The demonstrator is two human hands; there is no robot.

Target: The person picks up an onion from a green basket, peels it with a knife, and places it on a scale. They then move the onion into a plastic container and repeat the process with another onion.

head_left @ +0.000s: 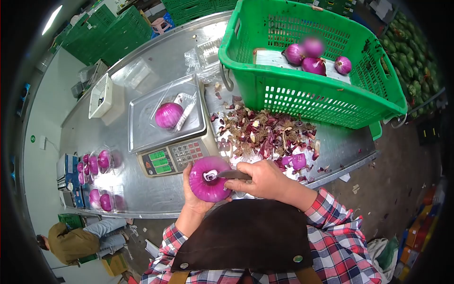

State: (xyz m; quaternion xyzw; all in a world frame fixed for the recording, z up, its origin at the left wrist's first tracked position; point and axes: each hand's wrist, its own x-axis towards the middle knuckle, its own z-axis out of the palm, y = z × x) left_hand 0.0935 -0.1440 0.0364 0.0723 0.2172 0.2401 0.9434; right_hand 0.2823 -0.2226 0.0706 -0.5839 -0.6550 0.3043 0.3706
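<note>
A large red onion [203, 189] rests in my left hand [192, 198], whose fingers wrap round its left side and underside. My right hand [265, 180] grips a small knife [235, 174], its blade reaching over the onion's pale cut end. Just beyond sits a digital scale [166, 135] with lit green displays. On its pan, another red onion [169, 115] lies in a clear tray with a white strip. To the right of the scale is a heap of onion skins and roots [265, 130], with a purple piece [298, 161] at its near edge.
A green crate [326, 90] holding several red onions [314, 66] stands at the table's back right. A white basket [100, 97] and packed onions [98, 163] are on the left of the metal table [156, 199]. A person [73, 241] bends at lower left.
</note>
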